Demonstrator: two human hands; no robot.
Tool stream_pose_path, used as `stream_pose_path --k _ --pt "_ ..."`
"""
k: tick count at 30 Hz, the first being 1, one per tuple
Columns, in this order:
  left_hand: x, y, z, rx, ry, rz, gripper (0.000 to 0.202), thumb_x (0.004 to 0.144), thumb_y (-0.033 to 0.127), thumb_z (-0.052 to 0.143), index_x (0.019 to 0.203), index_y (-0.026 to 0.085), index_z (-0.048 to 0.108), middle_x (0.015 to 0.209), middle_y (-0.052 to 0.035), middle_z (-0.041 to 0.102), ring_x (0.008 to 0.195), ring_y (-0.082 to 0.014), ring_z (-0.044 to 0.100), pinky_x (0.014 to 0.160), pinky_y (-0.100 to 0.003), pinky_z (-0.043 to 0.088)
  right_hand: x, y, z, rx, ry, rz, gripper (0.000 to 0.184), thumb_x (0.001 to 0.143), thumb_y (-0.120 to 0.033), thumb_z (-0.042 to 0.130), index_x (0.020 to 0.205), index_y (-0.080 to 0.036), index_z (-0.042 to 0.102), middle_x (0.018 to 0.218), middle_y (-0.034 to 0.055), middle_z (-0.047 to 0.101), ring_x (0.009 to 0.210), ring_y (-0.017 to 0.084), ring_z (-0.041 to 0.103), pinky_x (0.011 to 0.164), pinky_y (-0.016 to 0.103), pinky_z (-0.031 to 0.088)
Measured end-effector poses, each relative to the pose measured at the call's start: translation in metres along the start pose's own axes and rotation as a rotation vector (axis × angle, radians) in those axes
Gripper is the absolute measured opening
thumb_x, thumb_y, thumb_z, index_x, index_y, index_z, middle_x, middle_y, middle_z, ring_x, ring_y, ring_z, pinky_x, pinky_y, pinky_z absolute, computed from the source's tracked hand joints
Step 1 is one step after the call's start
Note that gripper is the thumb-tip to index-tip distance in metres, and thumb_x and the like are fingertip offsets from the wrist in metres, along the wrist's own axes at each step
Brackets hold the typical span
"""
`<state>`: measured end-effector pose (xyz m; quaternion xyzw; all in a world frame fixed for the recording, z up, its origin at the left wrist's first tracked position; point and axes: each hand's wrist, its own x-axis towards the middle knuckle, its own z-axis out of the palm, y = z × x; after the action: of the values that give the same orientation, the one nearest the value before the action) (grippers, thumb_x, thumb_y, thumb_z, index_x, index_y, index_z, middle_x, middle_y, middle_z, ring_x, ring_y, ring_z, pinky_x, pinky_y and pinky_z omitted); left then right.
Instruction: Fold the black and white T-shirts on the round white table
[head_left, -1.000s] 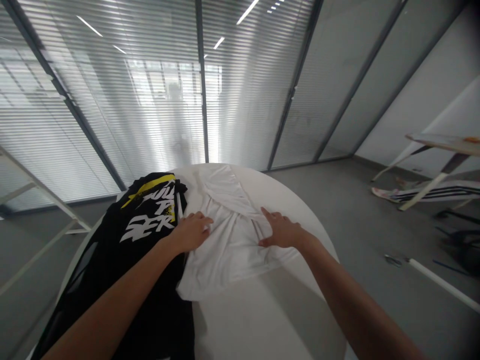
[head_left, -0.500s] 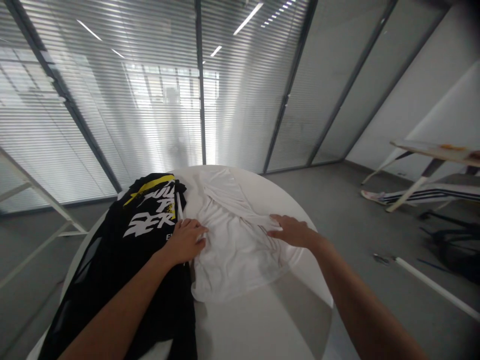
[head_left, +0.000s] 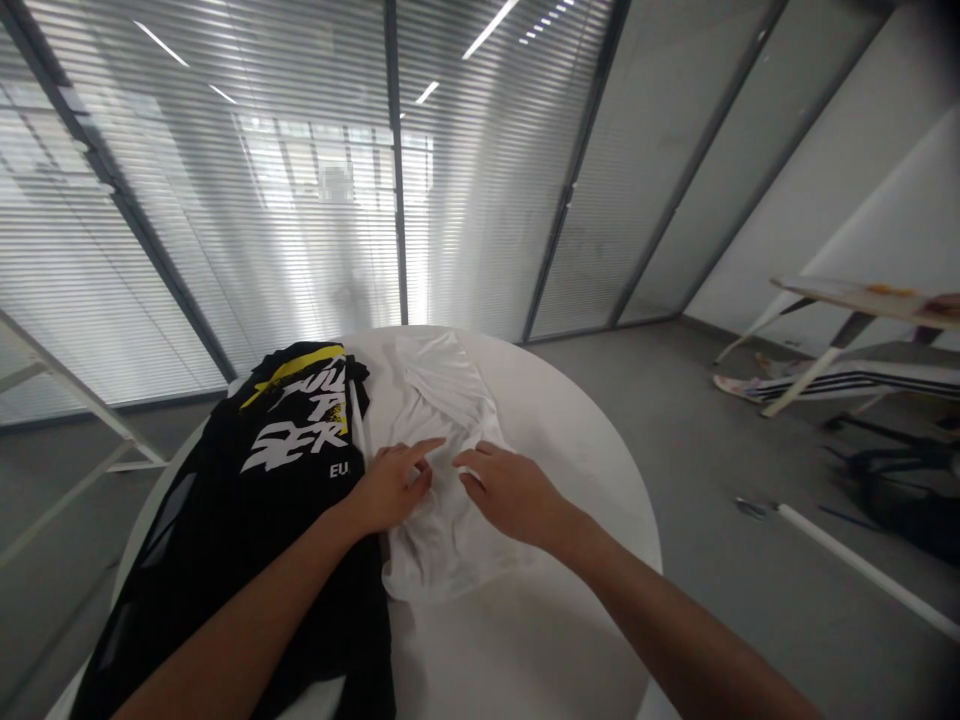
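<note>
Your left hand (head_left: 391, 487) and right hand (head_left: 514, 493), both open, rest apart on the soft, light white shirt (head_left: 442, 560). Pinch the cloth at 12 o'clock.

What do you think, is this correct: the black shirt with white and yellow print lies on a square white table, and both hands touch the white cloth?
The white table is round, not square; the head view shows it. The black shirt lies on it, and the left hand and right hand touch the white cloth.
</note>
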<state>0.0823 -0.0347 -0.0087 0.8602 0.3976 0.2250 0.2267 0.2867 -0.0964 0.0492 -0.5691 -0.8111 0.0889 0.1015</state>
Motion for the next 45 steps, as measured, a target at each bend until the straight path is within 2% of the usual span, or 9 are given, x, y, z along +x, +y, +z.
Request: stream_pose_path --k 12,15,20,26,28,32,36,40,45 --pt "0.002 0.019 0.01 -0.779 -0.14 -0.093 0.055 0.082 0.028 0.057 0.135 0.013 0.052 0.082 -0.0033 0.063 0.075 -0.014 0.057 0.071 -0.028 0.043 -0.033 -0.015 -0.002 0.382 0.015 -0.209 0.029 0.085 -0.01 0.048 0.112 -0.021 0.051 0.116 0.0079 0.057 0.104 0.019 0.055 0.09 0.034 0.045" --pt "0.003 0.021 0.006 -0.809 -0.106 -0.165 0.048 0.078 0.025 0.056 0.125 0.012 0.061 0.077 -0.0016 0.061 0.072 -0.0132 0.055 0.068 -0.026 0.042 -0.039 -0.017 0.0 0.444 -0.011 -0.241 0.032 0.083 -0.007 0.047 0.112 -0.021 0.05 0.114 0.0077 0.057 0.103 0.018 0.055 0.091 0.034 0.045" --pt "0.005 0.017 0.0 -0.811 0.045 -0.302 0.039 0.081 0.032 0.05 0.109 0.015 0.07 0.098 -0.0061 0.068 0.085 -0.0173 0.058 0.074 -0.028 0.045 -0.041 -0.024 0.002 0.52 -0.077 -0.34 0.04 0.08 -0.003 0.047 0.115 -0.022 0.053 0.114 0.0069 0.058 0.108 0.017 0.054 0.096 0.034 0.043" --pt "0.008 -0.004 -0.002 -0.681 0.13 -0.406 0.048 0.075 0.032 0.056 0.118 0.012 0.066 0.063 0.0023 0.056 0.057 -0.0103 0.046 0.057 -0.022 0.036 -0.031 -0.019 0.001 0.684 -0.285 -0.394 0.037 0.082 -0.016 0.057 0.119 -0.022 0.057 0.111 0.0043 0.065 0.088 0.013 0.061 0.079 0.026 0.049" --pt "0.008 -0.01 -0.004 -0.649 0.154 -0.415 0.049 0.074 0.031 0.055 0.118 0.012 0.066 0.062 0.0031 0.053 0.053 -0.0095 0.043 0.053 -0.021 0.033 -0.018 -0.008 0.0 0.715 -0.341 -0.331 0.03 0.087 -0.024 0.055 0.117 -0.023 0.06 0.102 0.0025 0.069 0.079 0.012 0.063 0.071 0.024 0.048" --pt "0.006 -0.014 -0.008 -0.567 0.142 -0.441 0.05 0.071 0.026 0.051 0.117 0.015 0.067 0.059 0.0043 0.05 0.051 -0.0094 0.04 0.05 -0.021 0.029 0.023 0.028 0.004 0.372 -0.019 0.074 0.026 0.091 -0.03 0.048 0.11 -0.021 0.063 0.099 0.0049 0.07 0.088 0.016 0.064 0.08 0.028 0.046" --pt "0.007 -0.012 -0.012 -0.44 0.102 -0.471 0.052 0.067 0.019 0.047 0.115 0.018 0.068 0.072 0.0022 0.059 0.053 -0.0085 0.043 0.052 -0.02 0.033 0.054 0.059 0.023 0.094 0.019 0.438 0.038 0.092 -0.038 0.044 0.119 -0.016 0.057 0.111 0.0147 0.068 0.103 0.026 0.064 0.085 0.035 0.045" --pt "0.008 -0.009 -0.014 -0.384 0.049 -0.495 0.052 0.066 0.015 0.046 0.114 0.018 0.067 0.072 0.0026 0.06 0.048 -0.0071 0.043 0.05 -0.019 0.034 0.056 0.064 0.043 0.029 0.01 0.446 0.043 0.094 -0.044 0.039 0.123 -0.017 0.054 0.115 0.0166 0.066 0.104 0.028 0.064 0.083 0.037 0.046" --pt "0.004 -0.008 -0.014 -0.456 -0.281 -0.496 0.053 0.066 0.017 0.044 0.115 0.018 0.063 0.052 0.0062 0.05 0.037 -0.0098 0.046 0.039 -0.019 0.03 0.049 0.063 0.045 0.047 -0.038 0.396 0.035 0.095 -0.035 0.039 0.124 -0.023 0.055 0.103 0.0099 0.071 0.097 0.023 0.067 0.08 0.032 0.047"
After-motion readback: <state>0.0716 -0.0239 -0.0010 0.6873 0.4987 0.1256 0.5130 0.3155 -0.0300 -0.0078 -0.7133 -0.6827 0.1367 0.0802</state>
